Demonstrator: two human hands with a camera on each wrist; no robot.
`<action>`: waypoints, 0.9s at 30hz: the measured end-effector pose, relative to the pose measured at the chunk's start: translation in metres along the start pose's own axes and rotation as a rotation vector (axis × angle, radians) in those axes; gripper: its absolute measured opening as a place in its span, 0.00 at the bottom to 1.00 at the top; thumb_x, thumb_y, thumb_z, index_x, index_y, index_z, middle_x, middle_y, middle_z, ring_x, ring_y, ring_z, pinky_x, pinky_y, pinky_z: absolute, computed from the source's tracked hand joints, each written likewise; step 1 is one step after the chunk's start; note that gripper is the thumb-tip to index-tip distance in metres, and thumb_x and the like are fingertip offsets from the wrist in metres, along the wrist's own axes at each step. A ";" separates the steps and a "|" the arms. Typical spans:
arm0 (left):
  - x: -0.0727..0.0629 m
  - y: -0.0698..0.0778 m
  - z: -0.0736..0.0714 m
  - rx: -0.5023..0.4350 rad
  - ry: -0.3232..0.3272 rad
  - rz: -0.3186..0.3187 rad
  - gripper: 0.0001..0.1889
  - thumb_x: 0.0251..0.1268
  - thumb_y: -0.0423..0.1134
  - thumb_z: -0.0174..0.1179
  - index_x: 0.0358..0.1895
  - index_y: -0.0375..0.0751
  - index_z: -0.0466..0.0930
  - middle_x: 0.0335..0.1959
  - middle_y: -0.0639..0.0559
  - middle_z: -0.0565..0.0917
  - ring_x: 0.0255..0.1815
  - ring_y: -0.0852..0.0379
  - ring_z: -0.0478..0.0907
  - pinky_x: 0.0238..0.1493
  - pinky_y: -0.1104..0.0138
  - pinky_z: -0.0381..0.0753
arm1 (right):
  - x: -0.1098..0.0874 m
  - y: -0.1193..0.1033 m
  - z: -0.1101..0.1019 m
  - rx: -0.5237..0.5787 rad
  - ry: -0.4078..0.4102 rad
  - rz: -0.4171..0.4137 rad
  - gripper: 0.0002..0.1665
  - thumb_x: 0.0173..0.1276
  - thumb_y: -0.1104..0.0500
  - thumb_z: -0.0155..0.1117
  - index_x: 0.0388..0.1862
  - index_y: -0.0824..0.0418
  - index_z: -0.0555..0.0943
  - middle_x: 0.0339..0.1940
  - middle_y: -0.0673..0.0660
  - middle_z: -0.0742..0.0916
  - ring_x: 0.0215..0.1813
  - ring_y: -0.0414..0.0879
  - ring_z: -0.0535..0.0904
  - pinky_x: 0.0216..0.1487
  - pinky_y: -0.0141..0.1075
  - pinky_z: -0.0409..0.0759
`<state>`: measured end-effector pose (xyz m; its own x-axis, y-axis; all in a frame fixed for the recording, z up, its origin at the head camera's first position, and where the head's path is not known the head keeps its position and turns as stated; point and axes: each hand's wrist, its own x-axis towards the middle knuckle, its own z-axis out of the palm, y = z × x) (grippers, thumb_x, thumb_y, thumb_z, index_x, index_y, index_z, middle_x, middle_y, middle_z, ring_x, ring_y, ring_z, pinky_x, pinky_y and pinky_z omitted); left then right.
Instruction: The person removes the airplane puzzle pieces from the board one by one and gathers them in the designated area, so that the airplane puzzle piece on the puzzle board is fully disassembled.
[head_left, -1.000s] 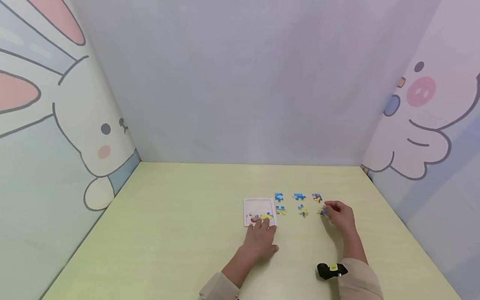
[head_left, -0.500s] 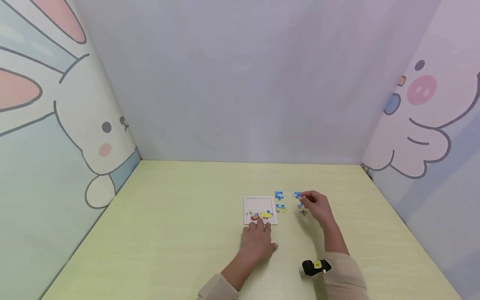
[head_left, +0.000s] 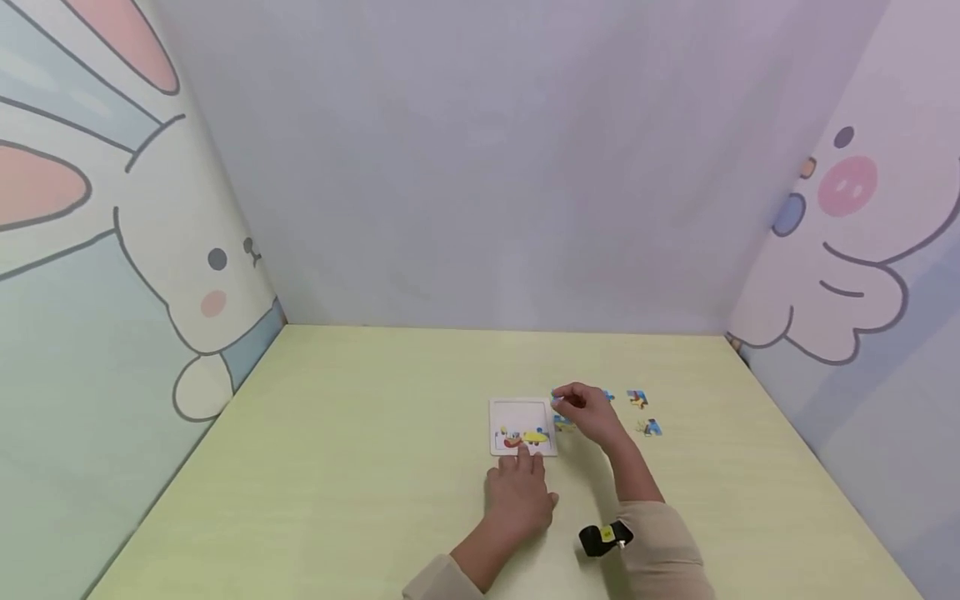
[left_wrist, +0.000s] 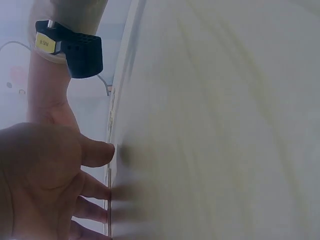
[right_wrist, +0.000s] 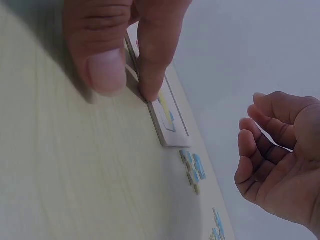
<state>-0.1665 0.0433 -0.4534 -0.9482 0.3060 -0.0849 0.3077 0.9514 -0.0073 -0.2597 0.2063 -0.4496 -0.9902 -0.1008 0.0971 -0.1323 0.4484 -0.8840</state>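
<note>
A white-framed jigsaw board (head_left: 519,415) lies on the table, with a strip of yellow, red and blue picture along its near side. My left hand (head_left: 519,500) rests at its near edge, fingers extended, one fingertip over the lower border. My right hand (head_left: 592,417) hovers just right of the board, its fingers loosely curled over loose puzzle pieces. In the right wrist view, nothing shows between the thumb and fingers of the right hand (right_wrist: 285,150). A blue-and-yellow puzzle piece (head_left: 562,424) shows under it, close to the board; others are partly hidden by the hand.
Farther right lie a blue-and-red puzzle piece (head_left: 637,398) and a yellow-and-blue puzzle piece (head_left: 649,427). A black wrist camera (head_left: 604,538) sits at the right sleeve. The pale table (head_left: 360,433) meets a grey back wall (head_left: 480,208) and cartoon-printed side walls.
My right hand has moved left across the puzzle pieces, from the rightmost column to the one beside the board; the pieces it passed stay on the table. The left hand stays at the board's edge.
</note>
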 end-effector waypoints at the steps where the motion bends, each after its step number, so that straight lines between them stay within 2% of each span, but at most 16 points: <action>1: 0.000 0.000 0.001 -0.002 0.004 0.001 0.33 0.68 0.62 0.56 0.70 0.47 0.72 0.70 0.47 0.71 0.59 0.45 0.71 0.49 0.55 0.75 | 0.001 0.000 0.002 0.001 -0.015 -0.007 0.14 0.72 0.64 0.62 0.51 0.74 0.80 0.34 0.56 0.83 0.34 0.45 0.74 0.34 0.35 0.74; 10: 0.006 -0.005 0.009 -0.018 -0.029 0.012 0.35 0.68 0.61 0.57 0.72 0.47 0.70 0.72 0.51 0.70 0.57 0.50 0.70 0.46 0.55 0.74 | 0.015 0.003 0.019 0.030 -0.147 0.000 0.14 0.72 0.63 0.63 0.51 0.70 0.82 0.31 0.54 0.81 0.33 0.47 0.72 0.33 0.38 0.74; 24: 0.004 -0.008 0.005 0.020 -0.057 0.004 0.33 0.68 0.62 0.57 0.73 0.52 0.70 0.74 0.57 0.68 0.52 0.54 0.69 0.43 0.58 0.72 | 0.033 0.013 0.040 -0.070 -0.377 -0.165 0.09 0.71 0.66 0.62 0.46 0.68 0.86 0.36 0.54 0.86 0.35 0.44 0.75 0.38 0.33 0.76; 27: 0.003 -0.007 0.003 0.007 -0.063 0.001 0.34 0.68 0.62 0.57 0.73 0.52 0.70 0.74 0.57 0.67 0.52 0.54 0.69 0.43 0.57 0.72 | 0.036 0.011 0.044 -0.105 -0.422 -0.165 0.09 0.69 0.67 0.63 0.44 0.68 0.87 0.38 0.54 0.88 0.36 0.42 0.76 0.40 0.32 0.76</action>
<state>-0.1718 0.0371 -0.4565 -0.9413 0.3037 -0.1475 0.3091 0.9509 -0.0141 -0.2950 0.1688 -0.4760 -0.8534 -0.5209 0.0187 -0.3116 0.4812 -0.8194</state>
